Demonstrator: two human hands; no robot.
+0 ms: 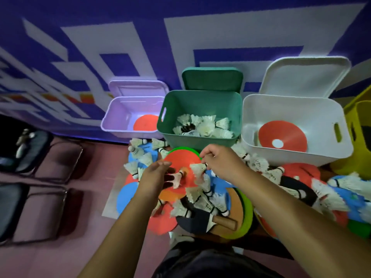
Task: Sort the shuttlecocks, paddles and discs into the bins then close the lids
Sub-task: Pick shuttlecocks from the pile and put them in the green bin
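In the head view, the right hand (220,163) is seen with fingers curled, pinching a shuttlecock (197,170) near its cork. The skirt hangs just below and left of the fingertips. The left hand (155,175) is held with fingers straight and spread. A second shuttlecock (177,178) lies at their tips, perhaps touched, but no grip can be made out. Under both sets of fingers a red disc (180,158) rests on top of the pile (200,199).

Straight beyond the fingers the green bin (200,99) is found, with more shuttlecocks (202,125) in it. The purple bin (120,117) stands beyond and left of the left fingers, and the white bin (291,107) beyond and right of the right fingers. The lids (212,79) are propped open behind the bins.

The pinch is light and taken at one end, so the shuttlecock could slip on the lift and drop back into the pile. The second one could be nudged off the disc by flat fingers rather than caught. The loose disc could slide and drag its neighbours.

The left fingertips are blurred. The red shape (145,122) in the purple bin is cut by the wall, so paddle or disc cannot be told. Much of the pile is covered by the arms, and a yellow bin (361,125) is cut off at the edge.
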